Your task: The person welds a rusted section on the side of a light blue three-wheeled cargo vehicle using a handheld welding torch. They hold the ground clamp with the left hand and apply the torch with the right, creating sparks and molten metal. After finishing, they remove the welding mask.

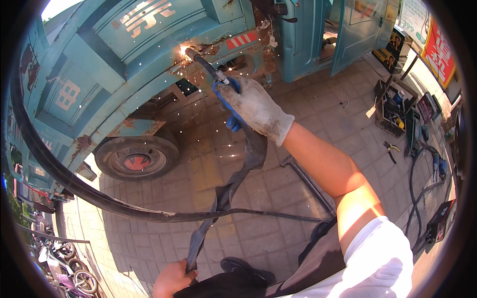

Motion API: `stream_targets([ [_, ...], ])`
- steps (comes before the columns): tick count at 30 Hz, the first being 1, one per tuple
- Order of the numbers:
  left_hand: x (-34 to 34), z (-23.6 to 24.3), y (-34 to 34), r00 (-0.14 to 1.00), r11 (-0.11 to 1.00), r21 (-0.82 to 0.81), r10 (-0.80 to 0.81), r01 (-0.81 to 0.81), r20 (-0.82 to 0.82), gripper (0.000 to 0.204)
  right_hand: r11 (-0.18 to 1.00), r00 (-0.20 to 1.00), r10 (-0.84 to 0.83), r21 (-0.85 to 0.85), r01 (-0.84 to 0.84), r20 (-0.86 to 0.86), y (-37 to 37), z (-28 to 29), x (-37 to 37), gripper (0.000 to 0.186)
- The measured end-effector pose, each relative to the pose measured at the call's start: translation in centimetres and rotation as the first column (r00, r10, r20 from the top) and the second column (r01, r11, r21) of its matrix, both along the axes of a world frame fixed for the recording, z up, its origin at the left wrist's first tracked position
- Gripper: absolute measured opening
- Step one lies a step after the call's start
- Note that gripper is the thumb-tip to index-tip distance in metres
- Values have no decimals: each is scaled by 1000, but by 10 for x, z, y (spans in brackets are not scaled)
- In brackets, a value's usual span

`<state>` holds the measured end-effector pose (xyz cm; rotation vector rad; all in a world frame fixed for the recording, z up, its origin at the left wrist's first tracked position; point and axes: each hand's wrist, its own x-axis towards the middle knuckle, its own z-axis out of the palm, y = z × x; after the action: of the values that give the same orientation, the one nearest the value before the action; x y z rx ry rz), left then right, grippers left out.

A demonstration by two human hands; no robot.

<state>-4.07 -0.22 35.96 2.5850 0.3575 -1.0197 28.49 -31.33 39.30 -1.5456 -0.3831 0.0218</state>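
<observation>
Open toolbox (392, 111), pliers (390, 150) on paving; truck wheel (136, 158) left.

Sunlit brick paving (318, 107); teal truck body (124, 54)

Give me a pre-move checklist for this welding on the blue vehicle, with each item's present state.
1. Right hand gloved and gripping the welding torch: ok.
2. Left hand gloved: not ok, it is bare and holds the black cable sleeve.
3. Torch tip on the rusted seam, sparks flying: ok.
4. Right forearm covered against sparks: not ok, bare.
5. Eye protection: cannot tell.
6. Tyre away from falling sparks: not ok, it sits just below.
</observation>
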Motion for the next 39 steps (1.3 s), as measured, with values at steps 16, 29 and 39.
stream_targets([
  [16, -1, -5, 2, 998, 999, -49, 18, -14, 64, 25, 1000, 997, 0, 11, 1, -82, -10, 1, -8, 45],
  [29, -10, -9, 8, 996, 999, -45, 21, -17, 91, 31, 997, 995, 47, 68, -41, -91, -6, 4, -5, 43],
  [39, -1, 1, -1, 996, 992, -111, 70, -63, 58, 26, 995, 999, 37, 91, -35, -18, -3, -4, 2, 41],
])
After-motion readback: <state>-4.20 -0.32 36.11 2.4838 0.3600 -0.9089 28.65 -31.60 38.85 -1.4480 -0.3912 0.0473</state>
